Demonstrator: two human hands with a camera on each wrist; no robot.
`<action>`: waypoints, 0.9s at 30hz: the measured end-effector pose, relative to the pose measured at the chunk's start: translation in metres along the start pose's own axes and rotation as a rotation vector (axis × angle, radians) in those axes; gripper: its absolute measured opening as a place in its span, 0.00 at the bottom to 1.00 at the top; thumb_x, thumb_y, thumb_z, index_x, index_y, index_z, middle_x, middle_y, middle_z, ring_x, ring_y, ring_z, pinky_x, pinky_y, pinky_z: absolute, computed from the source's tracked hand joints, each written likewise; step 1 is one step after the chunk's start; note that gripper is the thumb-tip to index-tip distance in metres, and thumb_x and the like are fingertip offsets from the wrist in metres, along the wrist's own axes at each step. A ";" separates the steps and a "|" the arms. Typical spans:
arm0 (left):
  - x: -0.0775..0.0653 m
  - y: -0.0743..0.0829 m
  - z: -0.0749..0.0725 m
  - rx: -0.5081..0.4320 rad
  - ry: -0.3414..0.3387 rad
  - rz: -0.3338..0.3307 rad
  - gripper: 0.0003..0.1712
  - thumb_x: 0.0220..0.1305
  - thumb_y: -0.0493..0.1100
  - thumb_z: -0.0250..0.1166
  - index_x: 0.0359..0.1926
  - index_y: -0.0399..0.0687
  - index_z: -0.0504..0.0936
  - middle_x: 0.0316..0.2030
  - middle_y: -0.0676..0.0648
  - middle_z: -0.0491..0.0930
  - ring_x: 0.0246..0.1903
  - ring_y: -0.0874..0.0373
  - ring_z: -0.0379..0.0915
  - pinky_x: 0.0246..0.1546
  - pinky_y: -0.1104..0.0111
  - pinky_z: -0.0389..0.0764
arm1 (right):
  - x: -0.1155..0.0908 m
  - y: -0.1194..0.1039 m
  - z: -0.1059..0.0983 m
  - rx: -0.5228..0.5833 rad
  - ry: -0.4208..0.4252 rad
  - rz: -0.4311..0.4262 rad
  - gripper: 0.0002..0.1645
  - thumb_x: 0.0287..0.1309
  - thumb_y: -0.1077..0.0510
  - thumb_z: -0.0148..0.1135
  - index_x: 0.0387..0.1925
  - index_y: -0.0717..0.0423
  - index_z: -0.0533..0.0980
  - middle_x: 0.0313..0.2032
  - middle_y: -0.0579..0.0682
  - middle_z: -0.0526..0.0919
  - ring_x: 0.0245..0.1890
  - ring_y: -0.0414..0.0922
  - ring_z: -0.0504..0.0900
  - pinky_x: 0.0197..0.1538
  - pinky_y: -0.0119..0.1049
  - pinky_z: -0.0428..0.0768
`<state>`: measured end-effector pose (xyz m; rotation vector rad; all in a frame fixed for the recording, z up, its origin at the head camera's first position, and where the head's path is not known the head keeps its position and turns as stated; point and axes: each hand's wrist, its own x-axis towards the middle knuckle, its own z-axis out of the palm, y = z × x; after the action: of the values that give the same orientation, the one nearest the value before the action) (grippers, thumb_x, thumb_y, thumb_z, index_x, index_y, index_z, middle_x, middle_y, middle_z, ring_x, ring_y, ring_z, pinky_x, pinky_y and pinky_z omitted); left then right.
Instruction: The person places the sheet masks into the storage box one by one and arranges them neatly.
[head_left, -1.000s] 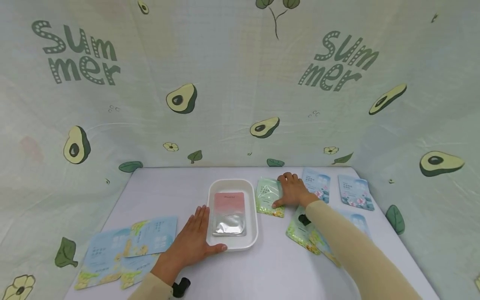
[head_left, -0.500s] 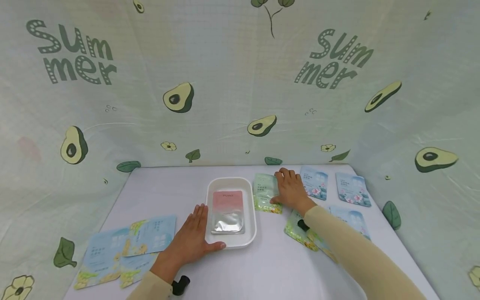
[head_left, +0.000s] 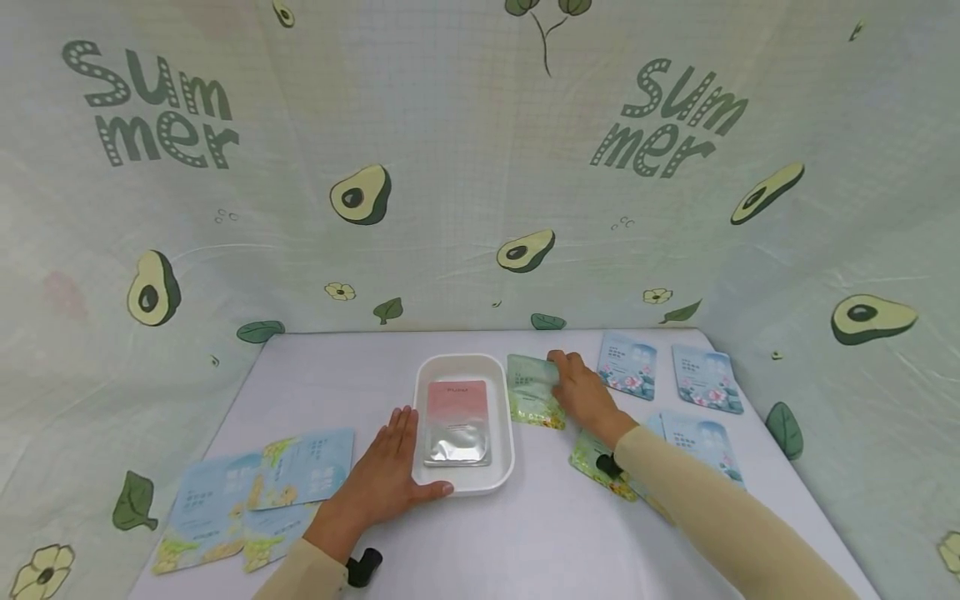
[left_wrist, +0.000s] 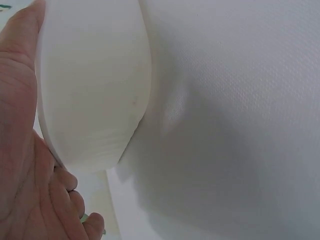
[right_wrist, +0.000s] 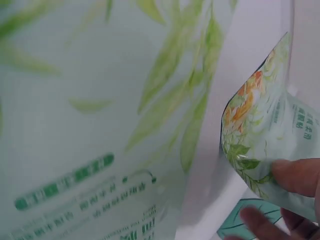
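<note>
My left hand (head_left: pixel 381 475) lies with straight fingers along the left side of a white tray (head_left: pixel 507 450), its thumb at the near rim. The left wrist view shows the tray's outer wall (left_wrist: pixel 95 90) against that hand. Inside the tray is a pink and silver sachet (head_left: pixel 457 425). My right hand (head_left: pixel 588 396) pinches the right edge of a green sheet-mask sachet (head_left: pixel 531 387) beside the tray. In the right wrist view the thumb (right_wrist: pixel 295 175) presses on the front of this sachet (right_wrist: pixel 250 130), which bends up from the table; some fingertips show beyond its edge.
Several blue sachets (head_left: pixel 210 508) overlap at the left. Further green sachets (head_left: pixel 592 462) lie under the right forearm. Blue flowered sachets (head_left: pixel 628 365) are spread at the right. A printed cloth (head_left: pixel 450 125) hangs behind the white table (head_left: pixel 525 542).
My right hand has shifted down and turned at the green sachet's right edge, its thumb now hidden in the head view. The left hand stays at the tray.
</note>
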<state>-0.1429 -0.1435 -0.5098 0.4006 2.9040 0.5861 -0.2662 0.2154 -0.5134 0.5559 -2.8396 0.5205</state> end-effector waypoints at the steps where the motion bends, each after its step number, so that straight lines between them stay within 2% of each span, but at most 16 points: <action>1: 0.000 0.000 0.000 -0.001 0.000 -0.001 0.77 0.56 0.81 0.68 0.84 0.36 0.42 0.85 0.36 0.43 0.84 0.40 0.36 0.82 0.45 0.52 | -0.001 0.000 0.000 0.027 -0.003 -0.009 0.34 0.67 0.64 0.69 0.67 0.54 0.62 0.53 0.67 0.78 0.28 0.53 0.79 0.31 0.49 0.82; 4: 0.000 -0.001 0.001 -0.002 -0.001 -0.002 0.77 0.56 0.81 0.68 0.84 0.36 0.42 0.85 0.36 0.43 0.85 0.40 0.36 0.82 0.45 0.52 | -0.002 0.001 0.001 0.080 -0.001 -0.033 0.36 0.67 0.66 0.68 0.69 0.53 0.61 0.51 0.64 0.83 0.28 0.48 0.79 0.34 0.47 0.82; 6: 0.000 -0.001 0.002 -0.001 -0.004 -0.003 0.77 0.56 0.81 0.67 0.84 0.36 0.42 0.85 0.36 0.43 0.85 0.40 0.35 0.82 0.46 0.51 | -0.001 0.002 0.000 0.139 -0.007 -0.017 0.38 0.68 0.65 0.67 0.72 0.52 0.60 0.49 0.64 0.84 0.28 0.47 0.79 0.33 0.46 0.81; 8: 0.001 -0.002 0.002 -0.001 -0.008 -0.002 0.77 0.56 0.82 0.67 0.84 0.36 0.42 0.85 0.37 0.42 0.85 0.40 0.35 0.82 0.46 0.51 | -0.001 0.003 -0.003 0.227 -0.011 0.038 0.38 0.70 0.64 0.67 0.74 0.49 0.61 0.48 0.63 0.84 0.31 0.49 0.82 0.32 0.43 0.81; 11: 0.002 -0.002 0.002 0.014 -0.014 -0.001 0.77 0.56 0.83 0.65 0.85 0.37 0.41 0.85 0.37 0.41 0.85 0.41 0.34 0.83 0.47 0.51 | 0.000 0.003 -0.009 0.395 -0.007 0.155 0.33 0.71 0.62 0.66 0.72 0.46 0.66 0.48 0.65 0.84 0.35 0.53 0.87 0.29 0.39 0.80; 14: 0.003 -0.002 0.002 0.017 -0.015 -0.003 0.78 0.56 0.83 0.65 0.85 0.37 0.41 0.85 0.38 0.41 0.85 0.42 0.34 0.83 0.47 0.51 | 0.003 0.003 -0.012 0.490 0.000 0.221 0.28 0.71 0.62 0.67 0.69 0.48 0.72 0.54 0.67 0.85 0.43 0.56 0.89 0.30 0.38 0.80; 17: 0.003 -0.002 0.001 0.013 -0.018 -0.011 0.78 0.56 0.83 0.66 0.85 0.38 0.40 0.85 0.38 0.41 0.85 0.42 0.34 0.83 0.47 0.51 | 0.006 0.003 -0.013 0.502 -0.032 0.252 0.28 0.71 0.62 0.66 0.70 0.50 0.74 0.57 0.68 0.83 0.37 0.53 0.88 0.27 0.39 0.77; 21: 0.002 -0.002 0.000 0.009 -0.014 -0.011 0.78 0.56 0.82 0.67 0.85 0.38 0.41 0.85 0.38 0.42 0.85 0.41 0.35 0.83 0.47 0.51 | 0.007 0.002 -0.013 0.525 -0.076 0.300 0.29 0.72 0.62 0.65 0.71 0.50 0.74 0.60 0.68 0.79 0.27 0.46 0.81 0.27 0.39 0.76; 24: 0.002 -0.002 0.000 0.013 -0.012 -0.007 0.78 0.56 0.82 0.66 0.85 0.37 0.41 0.85 0.38 0.42 0.85 0.41 0.34 0.83 0.47 0.51 | 0.009 0.002 -0.016 0.566 -0.068 0.322 0.29 0.73 0.63 0.64 0.72 0.50 0.74 0.60 0.68 0.78 0.29 0.46 0.82 0.29 0.40 0.79; 27: 0.001 -0.002 0.001 0.015 -0.008 0.001 0.78 0.56 0.83 0.65 0.84 0.36 0.41 0.85 0.37 0.42 0.85 0.41 0.34 0.83 0.47 0.51 | 0.010 0.002 -0.022 0.597 -0.046 0.335 0.28 0.73 0.63 0.63 0.72 0.50 0.73 0.59 0.66 0.78 0.36 0.49 0.85 0.32 0.42 0.83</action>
<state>-0.1438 -0.1452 -0.5114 0.4057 2.9023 0.5617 -0.2733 0.2218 -0.4908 0.1667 -2.8047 1.4528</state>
